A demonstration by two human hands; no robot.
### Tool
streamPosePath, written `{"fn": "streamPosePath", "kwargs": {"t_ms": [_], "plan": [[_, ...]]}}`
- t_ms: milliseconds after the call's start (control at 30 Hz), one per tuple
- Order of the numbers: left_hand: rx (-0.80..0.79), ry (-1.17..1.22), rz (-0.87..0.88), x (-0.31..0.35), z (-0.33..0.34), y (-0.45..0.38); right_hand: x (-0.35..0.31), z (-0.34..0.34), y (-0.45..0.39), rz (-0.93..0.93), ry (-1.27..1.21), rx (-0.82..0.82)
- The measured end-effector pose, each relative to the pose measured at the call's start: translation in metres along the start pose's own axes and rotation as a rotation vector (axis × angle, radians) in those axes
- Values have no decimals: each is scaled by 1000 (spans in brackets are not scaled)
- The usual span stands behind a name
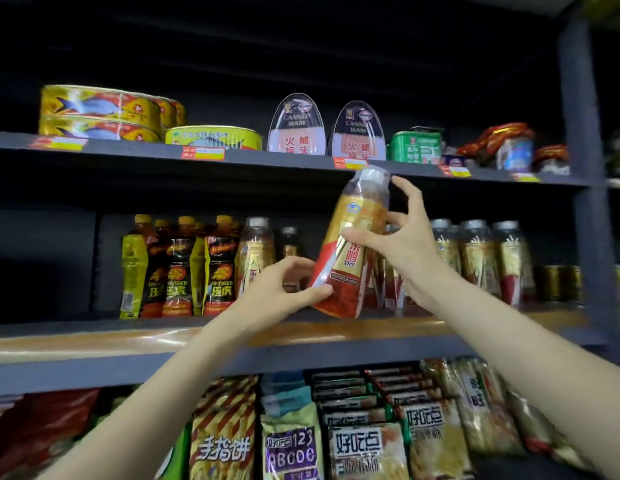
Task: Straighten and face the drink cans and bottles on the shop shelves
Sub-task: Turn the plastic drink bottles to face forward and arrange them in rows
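Note:
A gold and red drink bottle (353, 244) with a silver cap is tilted in the air in front of the middle shelf (93, 341). My left hand (284, 285) pinches its lower left side near the base. My right hand (402, 237) grips its middle from the right, upper fingers spread near the cap. Behind it stand more bottles of the same kind (474, 258) to the right and one (254, 254) to the left. Black and yellow tiger drink bottles (183, 268) stand further left.
The upper shelf (232, 157) carries fish tins (100, 112), canned ham (298, 126) and a green tin (416, 143). Snack packets (364, 445) fill the shelf below. Small gold cans (558, 282) sit at the right by the metal upright (585, 202).

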State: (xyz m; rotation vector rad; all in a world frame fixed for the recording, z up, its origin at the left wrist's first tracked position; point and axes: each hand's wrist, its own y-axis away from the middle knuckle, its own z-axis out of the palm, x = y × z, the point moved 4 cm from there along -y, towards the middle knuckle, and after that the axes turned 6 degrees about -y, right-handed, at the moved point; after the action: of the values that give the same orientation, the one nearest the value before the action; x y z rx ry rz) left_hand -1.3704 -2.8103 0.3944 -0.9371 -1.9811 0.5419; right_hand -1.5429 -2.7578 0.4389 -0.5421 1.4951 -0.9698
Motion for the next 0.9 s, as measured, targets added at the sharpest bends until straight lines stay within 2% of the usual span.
{"fn": "streamPosePath", "kwargs": {"t_ms": [200,300,400,467,567,633,700,767,800,833,867,900], "plan": [[-88,336,-106,-1,13,14,4,-3,6,60,-145,62],[21,486,-121,-10,20,20,5,-1,7,119,-135,-8],[161,304,-41,-14,15,28,4,2,11,196,-48,-125],[267,113,55,-13,8,32,6,6,16,274,-89,-173],[354,-126,235,3,2,36,11,7,16,361,-165,-104],[344,-131,276,12,-3,33,11,6,13,424,-282,-34],[293,162,169,14,-9,26,10,4,9,460,-416,-3],[150,703,-36,16,-4,22,9,1,9,465,-497,-1],[113,860,-120,15,1,21,9,0,10,473,-518,-18],[118,906,-137,16,5,21,10,-1,11,491,-530,-39],[167,848,-109,18,6,21,11,-1,12,518,-545,-55],[256,691,-53,23,4,22,12,-2,14,560,-568,-53]]}}
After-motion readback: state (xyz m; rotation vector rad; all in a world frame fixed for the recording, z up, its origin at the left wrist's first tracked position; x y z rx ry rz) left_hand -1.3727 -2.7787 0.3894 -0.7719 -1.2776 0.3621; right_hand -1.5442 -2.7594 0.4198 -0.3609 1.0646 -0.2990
